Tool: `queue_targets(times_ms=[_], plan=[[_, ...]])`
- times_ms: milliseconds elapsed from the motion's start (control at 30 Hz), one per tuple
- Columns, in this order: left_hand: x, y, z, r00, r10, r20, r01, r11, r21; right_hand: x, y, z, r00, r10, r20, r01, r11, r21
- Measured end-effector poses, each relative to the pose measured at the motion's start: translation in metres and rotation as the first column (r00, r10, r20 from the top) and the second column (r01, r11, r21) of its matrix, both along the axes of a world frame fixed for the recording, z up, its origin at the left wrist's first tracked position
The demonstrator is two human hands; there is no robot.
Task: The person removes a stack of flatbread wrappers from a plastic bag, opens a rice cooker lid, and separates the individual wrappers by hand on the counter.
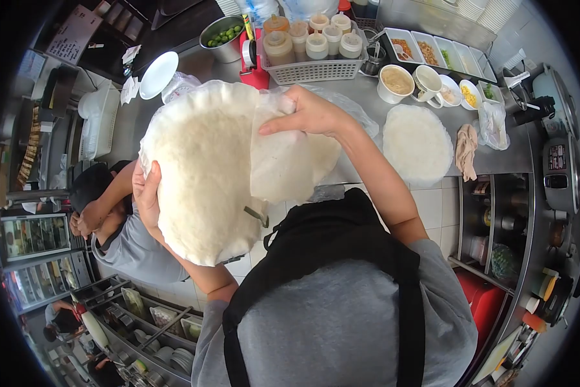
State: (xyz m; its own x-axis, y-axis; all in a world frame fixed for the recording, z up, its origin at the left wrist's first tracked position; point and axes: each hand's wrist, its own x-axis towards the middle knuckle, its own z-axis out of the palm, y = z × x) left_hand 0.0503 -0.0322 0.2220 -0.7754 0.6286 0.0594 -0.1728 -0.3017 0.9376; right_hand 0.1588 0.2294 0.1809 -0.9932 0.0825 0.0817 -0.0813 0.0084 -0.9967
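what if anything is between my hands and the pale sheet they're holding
Nothing visible: the left hand touches the edge of the large pale sheet, and the right hand directly pinches the thin flap overlapping it.

A metal counter (pixel 461 119) runs across the top. On it, the pot (pixel 226 53) stands at 11 o'clock and the basket (pixel 319 73) at 12. A clear bag (pixel 359 115) lies at 1, with the cups (pixel 395 93) between 1 and 2. At 2 are the bowls (pixel 472 104) and the round sheet (pixel 418 145), the cloth (pixel 466 152) just beside it.
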Motion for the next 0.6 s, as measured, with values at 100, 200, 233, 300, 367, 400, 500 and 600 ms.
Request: queue_targets(times_ms=[100, 200, 233, 300, 367, 400, 500, 600], plan=[[0.0, -0.002, 0.001, 0.997, 0.076, 0.031, -0.075, 0.996, -0.037, 0.003, 0.005, -0.036, 0.997, -0.074, -0.011, 0.071, 0.985, -0.158], [0.003, 0.0, 0.003, 0.981, 0.163, 0.102, -0.162, 0.987, -0.014, 0.019, 0.009, -0.062, 0.986, -0.15, 0.071, 0.164, 0.948, -0.272], [0.003, 0.002, 0.003, 0.973, 0.188, 0.134, -0.189, 0.982, 0.001, 0.025, 0.008, -0.073, 0.979, -0.172, 0.107, 0.197, 0.933, -0.302], [0.001, 0.002, 0.006, 0.974, 0.173, 0.145, -0.173, 0.985, -0.01, 0.038, 0.002, -0.089, 0.963, -0.219, 0.159, 0.265, 0.886, -0.381], [-0.001, 0.003, 0.008, 0.98, 0.152, 0.129, -0.152, 0.988, -0.009, 0.049, -0.008, -0.1, 0.946, -0.261, 0.194, 0.323, 0.82, -0.473], [-0.003, 0.004, 0.008, 0.985, 0.136, 0.108, -0.137, 0.991, -0.001, 0.054, -0.008, -0.109, 0.954, -0.235, 0.185, 0.296, 0.83, -0.473], [0.001, 0.014, 0.011, 0.981, 0.157, 0.111, -0.166, 0.983, 0.08, 0.064, -0.004, -0.123, 0.983, -0.118, 0.141, 0.172, 0.859, -0.481], [0.003, 0.019, 0.014, 0.989, 0.125, 0.075, -0.135, 0.981, 0.139, 0.061, 0.005, -0.119, 0.995, 0.028, 0.099, 0.025, 0.867, -0.498]])
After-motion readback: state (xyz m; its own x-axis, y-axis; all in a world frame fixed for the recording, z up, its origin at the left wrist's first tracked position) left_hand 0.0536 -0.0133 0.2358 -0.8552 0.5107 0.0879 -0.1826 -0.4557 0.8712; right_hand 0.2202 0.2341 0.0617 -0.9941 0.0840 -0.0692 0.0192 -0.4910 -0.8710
